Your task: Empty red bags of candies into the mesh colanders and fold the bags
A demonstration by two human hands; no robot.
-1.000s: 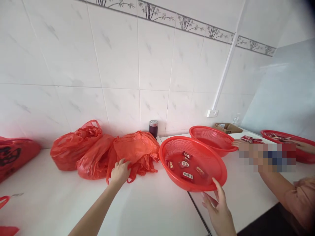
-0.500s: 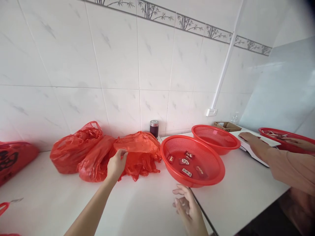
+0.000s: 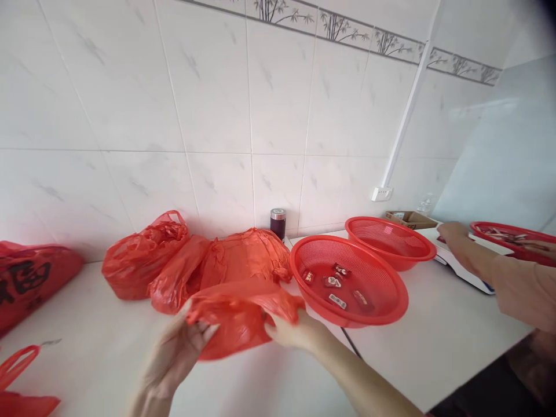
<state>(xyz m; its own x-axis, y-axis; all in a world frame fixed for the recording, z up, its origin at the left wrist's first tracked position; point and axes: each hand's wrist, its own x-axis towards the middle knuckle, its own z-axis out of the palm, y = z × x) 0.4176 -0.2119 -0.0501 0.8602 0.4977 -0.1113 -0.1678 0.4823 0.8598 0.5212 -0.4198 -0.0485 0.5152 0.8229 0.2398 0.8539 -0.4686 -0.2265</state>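
A thin red plastic bag is stretched between my two hands above the white table. My left hand has its fingers at the bag's left edge, gripping it. At the right side my right hand is closed on the bag, part of its fingers hidden by the plastic. Just behind lies a flattened pile of red plastic bags. To the right stands a red colander basket with several small wrapped packets in it.
Filled red bags stand at the left, by a printed red bag. A dark thermos is at the wall. Farther right are a second red basket, a cardboard box, a white scale and another person's arm.
One red bag has come off the pile toward me, now held in both hands. My right hand has moved from below the basket to the bag. The view has shifted slightly.
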